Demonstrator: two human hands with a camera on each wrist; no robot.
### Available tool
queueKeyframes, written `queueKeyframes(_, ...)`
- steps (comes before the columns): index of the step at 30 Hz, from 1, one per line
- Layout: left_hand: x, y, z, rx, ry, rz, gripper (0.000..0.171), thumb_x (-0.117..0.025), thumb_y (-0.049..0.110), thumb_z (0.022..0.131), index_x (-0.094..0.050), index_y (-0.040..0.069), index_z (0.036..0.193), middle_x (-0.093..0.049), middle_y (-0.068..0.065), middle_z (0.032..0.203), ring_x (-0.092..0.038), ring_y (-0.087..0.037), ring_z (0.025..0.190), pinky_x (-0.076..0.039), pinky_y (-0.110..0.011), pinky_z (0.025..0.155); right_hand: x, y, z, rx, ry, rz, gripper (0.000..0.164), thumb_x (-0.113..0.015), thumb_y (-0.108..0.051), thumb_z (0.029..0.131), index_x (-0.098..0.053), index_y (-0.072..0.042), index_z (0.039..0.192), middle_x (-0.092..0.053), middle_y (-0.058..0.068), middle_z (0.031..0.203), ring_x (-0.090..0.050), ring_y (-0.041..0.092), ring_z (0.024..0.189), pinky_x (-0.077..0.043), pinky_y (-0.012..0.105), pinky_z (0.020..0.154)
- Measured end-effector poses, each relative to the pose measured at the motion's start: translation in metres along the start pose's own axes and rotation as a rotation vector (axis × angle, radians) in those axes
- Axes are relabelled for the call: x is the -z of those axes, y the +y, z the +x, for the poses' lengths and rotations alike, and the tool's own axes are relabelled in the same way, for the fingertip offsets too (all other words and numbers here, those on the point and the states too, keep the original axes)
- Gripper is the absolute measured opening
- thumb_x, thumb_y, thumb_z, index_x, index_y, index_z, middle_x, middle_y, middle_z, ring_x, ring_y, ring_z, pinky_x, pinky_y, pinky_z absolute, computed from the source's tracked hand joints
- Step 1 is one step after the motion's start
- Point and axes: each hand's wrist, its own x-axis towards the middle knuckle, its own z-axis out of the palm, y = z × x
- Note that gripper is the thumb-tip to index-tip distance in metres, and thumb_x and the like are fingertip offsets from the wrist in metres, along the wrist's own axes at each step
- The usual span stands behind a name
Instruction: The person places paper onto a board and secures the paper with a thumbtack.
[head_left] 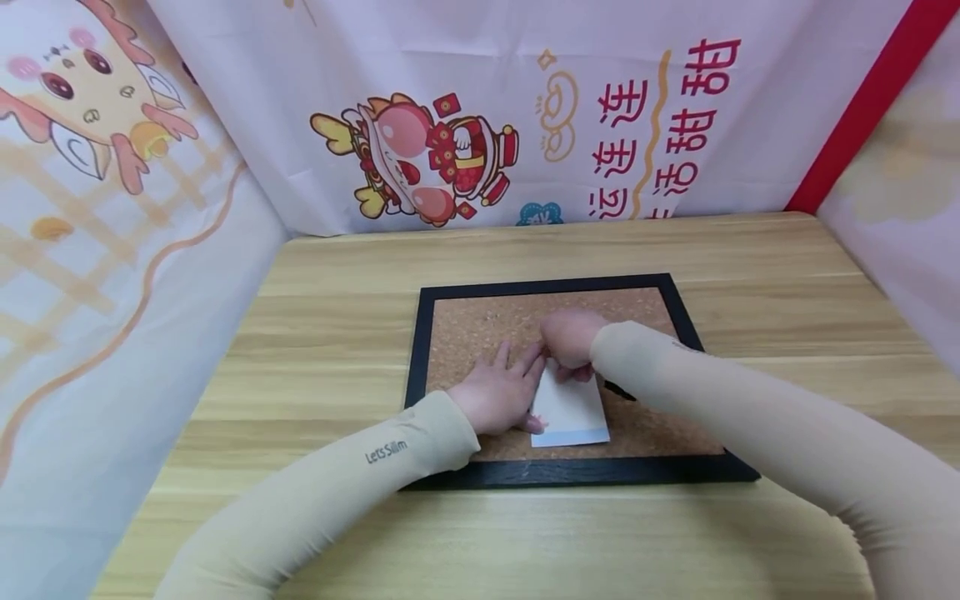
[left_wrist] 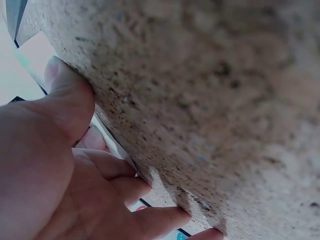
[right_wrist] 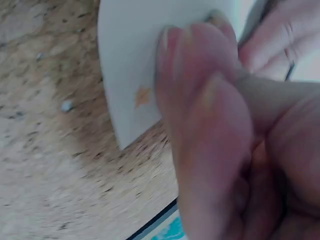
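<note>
A pale sheet of paper point(head_left: 573, 417) with a blue band along its near edge lies on a black-framed cork board point(head_left: 480, 317). My left hand point(head_left: 497, 393) rests with fingers spread on the cork at the sheet's left side, its thumb by the near-left corner. At the sheet's far end, my right hand point(head_left: 573, 337) bends over with curled fingers. In the right wrist view, those fingers point(right_wrist: 207, 115) touch the sheet point(right_wrist: 130, 65) close to a corner with a small orange print. Whether they pinch anything small is hidden.
The board lies on a wood-grain table point(head_left: 322, 333). A dark narrow item point(head_left: 618, 390) shows beside the sheet, partly under my right forearm. Printed cloth point(head_left: 480, 108) hangs behind the table, and more cloth point(head_left: 112, 250) hangs at the left.
</note>
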Motion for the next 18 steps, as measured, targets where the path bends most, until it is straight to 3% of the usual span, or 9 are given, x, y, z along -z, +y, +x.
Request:
queueKeyframes(4, -0.002, -0.001, 0.001, -0.011, 0.010, -0.044, 0.092, -0.057, 0.057, 0.093, -0.013, 0.012, 0.160, -0.002, -0.005, 0.166, -0.005, -0.043, 0.148, -0.022, -0.061, 0.112, 0.009, 0.023, -0.001, 0.051, -0.055, 0.131, 0.015, -0.077, -0.018, 0.088, -0.067, -0.008, 0.084, -0.070, 0.008, 0.074, -0.065, 0.018, 0.059, -0.053, 0.030, 0.051)
queueKeyframes(7, -0.002, -0.002, 0.002, -0.012, 0.016, -0.049, 0.092, -0.057, 0.056, 0.093, -0.013, 0.012, 0.160, -0.002, -0.005, 0.166, -0.004, -0.041, 0.148, -0.021, -0.060, 0.113, 0.020, 0.038, -0.008, 0.077, -0.047, 0.213, 0.017, -0.074, -0.021, 0.091, -0.066, -0.009, 0.084, -0.070, 0.007, 0.075, -0.066, 0.018, 0.060, -0.054, 0.031, 0.054)
queueKeyframes(18, -0.006, -0.017, 0.004, -0.066, 0.043, -0.121, 0.091, -0.055, 0.055, 0.094, -0.010, 0.012, 0.160, 0.000, -0.004, 0.166, 0.001, -0.039, 0.149, -0.014, -0.060, 0.115, 0.057, 0.064, -0.057, 0.132, 0.180, 0.246, 0.021, -0.070, -0.026, 0.094, -0.064, -0.006, 0.089, -0.068, 0.007, 0.075, -0.067, 0.021, 0.063, -0.056, 0.035, 0.058)
